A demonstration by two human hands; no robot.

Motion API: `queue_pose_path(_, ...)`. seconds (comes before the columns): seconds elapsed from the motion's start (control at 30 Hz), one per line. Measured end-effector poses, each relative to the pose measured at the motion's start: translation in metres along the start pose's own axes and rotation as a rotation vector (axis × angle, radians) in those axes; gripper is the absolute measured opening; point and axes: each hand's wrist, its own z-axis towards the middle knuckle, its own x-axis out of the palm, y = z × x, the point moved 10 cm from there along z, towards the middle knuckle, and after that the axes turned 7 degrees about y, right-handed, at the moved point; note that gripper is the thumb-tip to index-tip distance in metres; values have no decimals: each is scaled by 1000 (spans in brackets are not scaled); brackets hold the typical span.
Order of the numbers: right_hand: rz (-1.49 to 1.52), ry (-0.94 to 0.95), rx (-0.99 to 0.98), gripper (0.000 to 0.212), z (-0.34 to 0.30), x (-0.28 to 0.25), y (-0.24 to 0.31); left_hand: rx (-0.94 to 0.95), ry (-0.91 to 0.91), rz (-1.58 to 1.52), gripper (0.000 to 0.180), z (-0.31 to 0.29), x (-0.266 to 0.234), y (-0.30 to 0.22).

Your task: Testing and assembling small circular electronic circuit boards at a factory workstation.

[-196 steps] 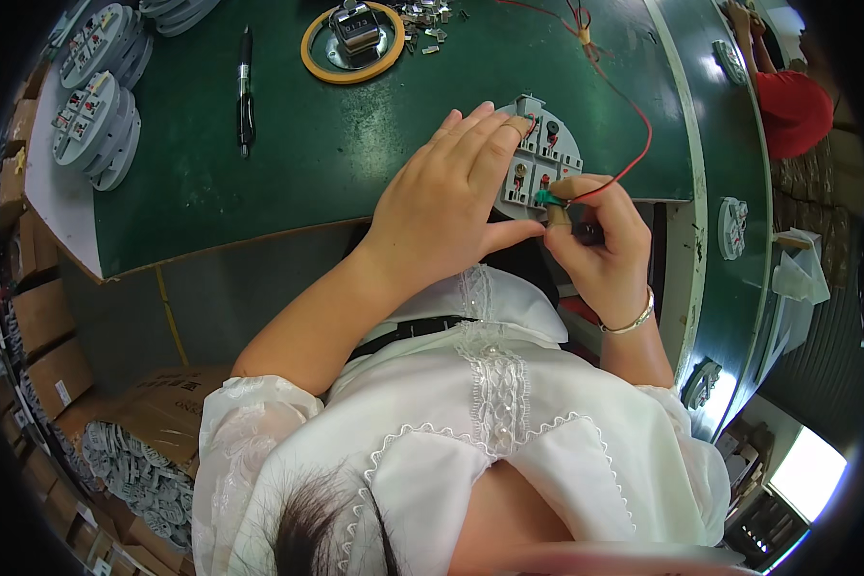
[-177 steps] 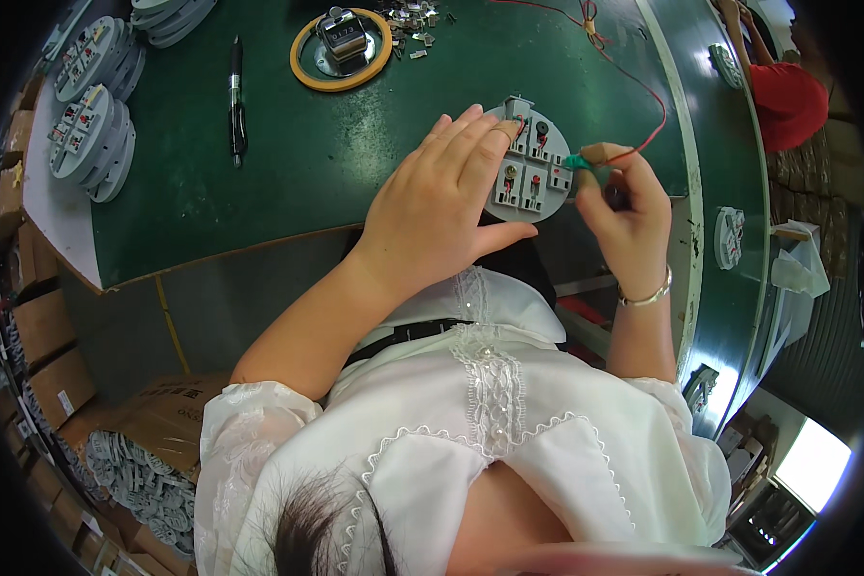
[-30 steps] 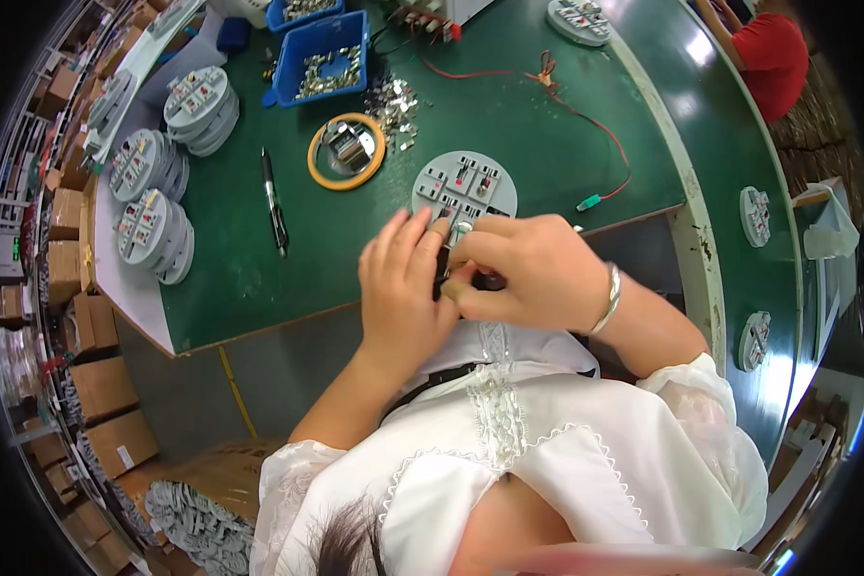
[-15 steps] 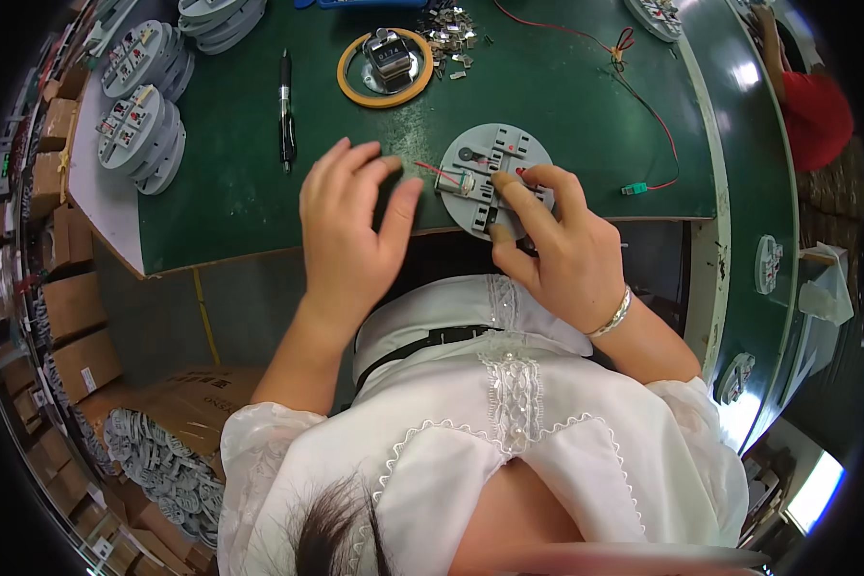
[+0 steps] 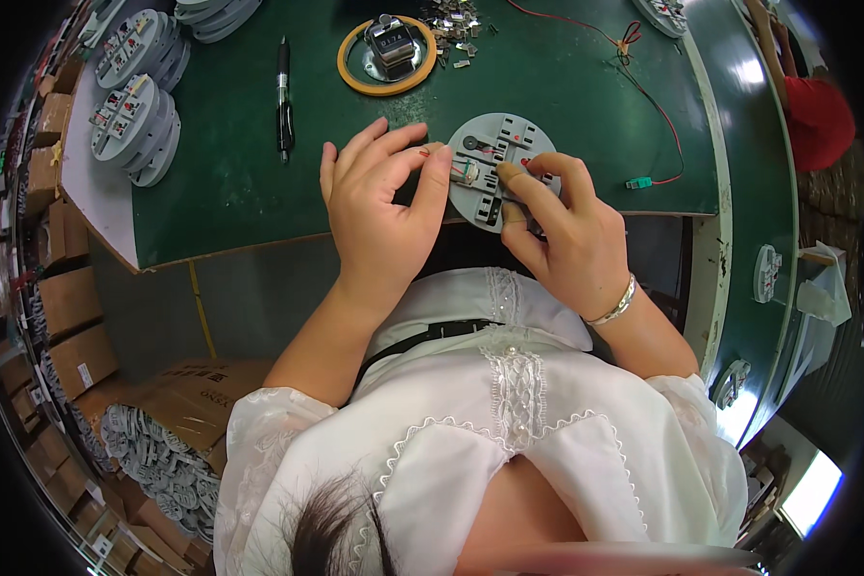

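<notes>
At the bench's (image 5: 259,202) near edge lies a round grey plate (image 5: 502,168). Her left hand (image 5: 382,206) rests fingers spread, fingertips pinching a small metal clip (image 5: 465,173) on it — her right hand (image 5: 564,235) steadies the plate's rim, thumb and forefinger pressed down.

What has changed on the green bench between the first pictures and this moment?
The right hand has let go of the green-tipped probe, which now lies on the green table to the right. The left hand has slid off the grey round plate and now pinches a small part at its left edge. The pen and tape ring lie as before.
</notes>
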Motion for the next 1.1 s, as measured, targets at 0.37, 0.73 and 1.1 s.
queue_pose_path(0.37,137,79,-8,26,23,-8,-11,170,-65,58,11,-10,5,-11)
queue_pose_path(0.73,-156,181,185,30,153,30,-103,325,83,394,16,-8,8,-64)
queue_pose_path(1.1,304,243,139,23,100,5,-57,314,55,30,12,-5,1,-21)
